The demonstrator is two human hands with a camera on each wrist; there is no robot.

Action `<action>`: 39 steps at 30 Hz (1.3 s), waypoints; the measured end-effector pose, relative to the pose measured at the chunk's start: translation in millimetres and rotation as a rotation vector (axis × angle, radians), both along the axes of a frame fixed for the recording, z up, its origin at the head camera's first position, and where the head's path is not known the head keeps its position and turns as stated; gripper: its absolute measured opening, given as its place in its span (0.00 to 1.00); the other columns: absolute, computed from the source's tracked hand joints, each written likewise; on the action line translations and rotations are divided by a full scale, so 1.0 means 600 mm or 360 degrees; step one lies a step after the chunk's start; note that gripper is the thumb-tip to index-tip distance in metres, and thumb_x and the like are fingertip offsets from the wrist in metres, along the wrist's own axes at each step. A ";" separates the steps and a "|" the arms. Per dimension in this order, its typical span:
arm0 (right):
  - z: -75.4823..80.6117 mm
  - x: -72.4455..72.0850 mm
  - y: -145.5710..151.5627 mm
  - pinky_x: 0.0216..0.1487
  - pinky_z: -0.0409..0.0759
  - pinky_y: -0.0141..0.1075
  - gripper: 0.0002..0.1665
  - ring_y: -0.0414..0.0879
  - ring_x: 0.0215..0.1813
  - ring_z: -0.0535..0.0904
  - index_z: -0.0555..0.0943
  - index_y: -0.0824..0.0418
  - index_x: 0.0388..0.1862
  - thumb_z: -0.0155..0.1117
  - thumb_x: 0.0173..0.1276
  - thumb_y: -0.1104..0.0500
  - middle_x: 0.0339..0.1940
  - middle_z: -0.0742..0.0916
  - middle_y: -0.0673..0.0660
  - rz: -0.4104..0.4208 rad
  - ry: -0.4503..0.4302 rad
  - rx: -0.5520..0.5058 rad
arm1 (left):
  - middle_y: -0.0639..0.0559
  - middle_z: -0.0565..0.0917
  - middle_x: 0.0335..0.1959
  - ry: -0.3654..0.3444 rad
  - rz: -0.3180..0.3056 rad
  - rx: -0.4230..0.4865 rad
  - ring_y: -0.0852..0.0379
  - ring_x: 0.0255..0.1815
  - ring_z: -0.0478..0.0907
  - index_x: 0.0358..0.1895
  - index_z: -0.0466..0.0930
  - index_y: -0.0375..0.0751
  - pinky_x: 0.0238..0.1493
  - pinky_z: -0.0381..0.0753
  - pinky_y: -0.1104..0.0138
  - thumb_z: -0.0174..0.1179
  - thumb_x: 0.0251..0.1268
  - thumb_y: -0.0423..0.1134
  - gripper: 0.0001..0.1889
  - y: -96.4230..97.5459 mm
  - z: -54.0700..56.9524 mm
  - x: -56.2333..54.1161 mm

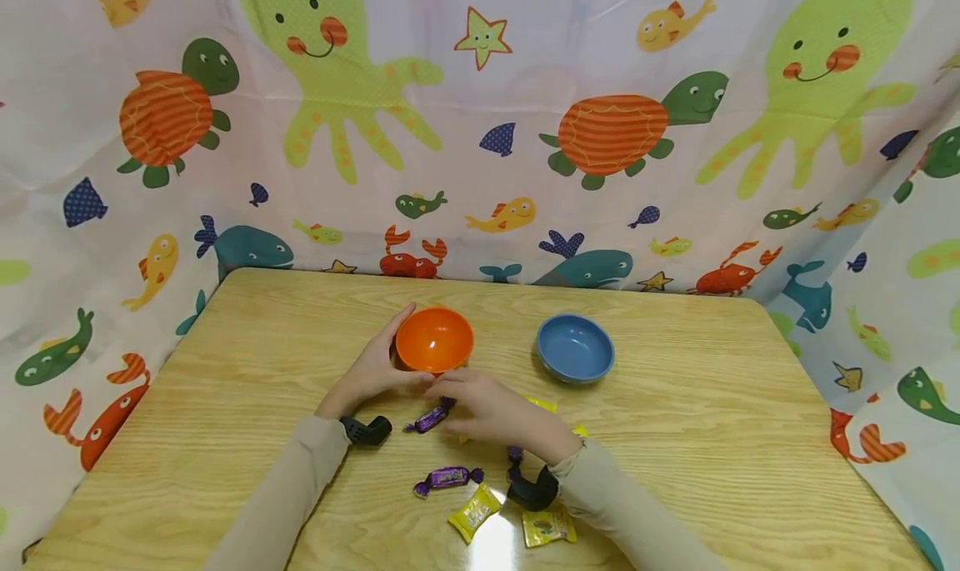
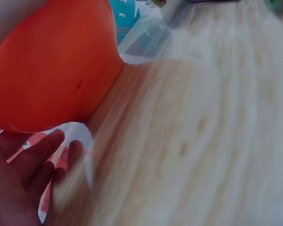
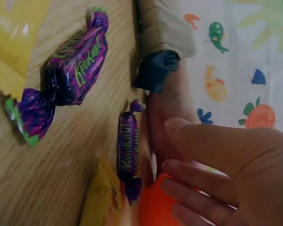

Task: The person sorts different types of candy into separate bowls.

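Note:
An orange bowl [image 1: 435,340] stands toward the back of the table, left of centre. My left hand [image 1: 378,364] holds it from the left, thumb along the front and fingers around the side; the left wrist view shows the bowl's outer wall close up. At the bowl's front rim is my right hand [image 1: 498,408], its fingers [image 3: 198,181] loosely extended, with nothing visible between them and the thumb. Beneath and beside that hand lie a purple-wrapped candy [image 1: 431,418] and a yellow-wrapped candy [image 3: 101,197], partly covered in the head view.
A blue bowl [image 1: 575,348] stands to the right of the orange one. Nearer the front lie another purple candy [image 1: 448,478] and yellow candies, one left [image 1: 475,511] and one beside the right wrist [image 1: 549,526]. A patterned curtain [image 1: 450,171] hangs behind the wooden table [image 1: 712,438].

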State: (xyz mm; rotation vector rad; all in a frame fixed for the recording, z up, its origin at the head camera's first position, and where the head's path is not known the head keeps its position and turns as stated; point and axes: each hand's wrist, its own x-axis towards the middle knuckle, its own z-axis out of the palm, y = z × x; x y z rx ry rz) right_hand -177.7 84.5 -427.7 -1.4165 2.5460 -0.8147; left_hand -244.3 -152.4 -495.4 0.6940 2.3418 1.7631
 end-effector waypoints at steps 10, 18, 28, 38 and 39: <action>-0.021 -0.003 -0.027 0.63 0.73 0.30 0.16 0.43 0.58 0.78 0.85 0.60 0.52 0.71 0.65 0.61 0.53 0.85 0.52 -0.0007 0.0005 0.0195 | 0.46 0.59 0.77 0.0026 0.0017 -0.0061 0.44 0.74 0.60 0.81 0.44 0.47 0.74 0.54 0.44 0.79 0.49 0.44 0.60 -0.001 -0.003 0.001; -0.028 0.001 -0.029 0.56 0.76 0.29 0.12 0.40 0.51 0.78 0.87 0.57 0.45 0.74 0.62 0.61 0.47 0.84 0.50 -0.0102 0.0039 0.0259 | 0.45 0.60 0.77 0.0063 0.0000 -0.0043 0.43 0.74 0.60 0.81 0.43 0.45 0.73 0.54 0.43 0.78 0.49 0.46 0.61 -0.001 -0.007 0.000; -0.030 0.003 -0.025 0.50 0.77 0.26 0.08 0.37 0.45 0.78 0.88 0.57 0.42 0.72 0.64 0.63 0.44 0.85 0.50 -0.0101 0.0090 0.0198 | 0.44 0.58 0.77 0.0047 0.0023 -0.0075 0.44 0.75 0.59 0.81 0.42 0.45 0.74 0.53 0.45 0.78 0.50 0.38 0.60 -0.001 -0.006 0.002; 0.000 0.001 -0.006 0.50 0.78 0.26 0.09 0.39 0.46 0.80 0.88 0.59 0.44 0.72 0.64 0.63 0.44 0.84 0.51 -0.0038 0.0087 0.0058 | 0.38 0.60 0.76 0.0039 0.0005 -0.0094 0.40 0.74 0.61 0.80 0.44 0.36 0.73 0.56 0.44 0.77 0.52 0.36 0.57 0.006 0.040 0.025; 0.005 0.000 -0.005 0.50 0.78 0.26 0.09 0.40 0.46 0.80 0.88 0.59 0.44 0.72 0.64 0.63 0.44 0.84 0.51 -0.0035 0.0081 0.0041 | 0.38 0.60 0.75 0.0034 0.0001 -0.0088 0.40 0.73 0.61 0.80 0.44 0.35 0.73 0.56 0.44 0.77 0.52 0.37 0.57 0.006 0.047 0.029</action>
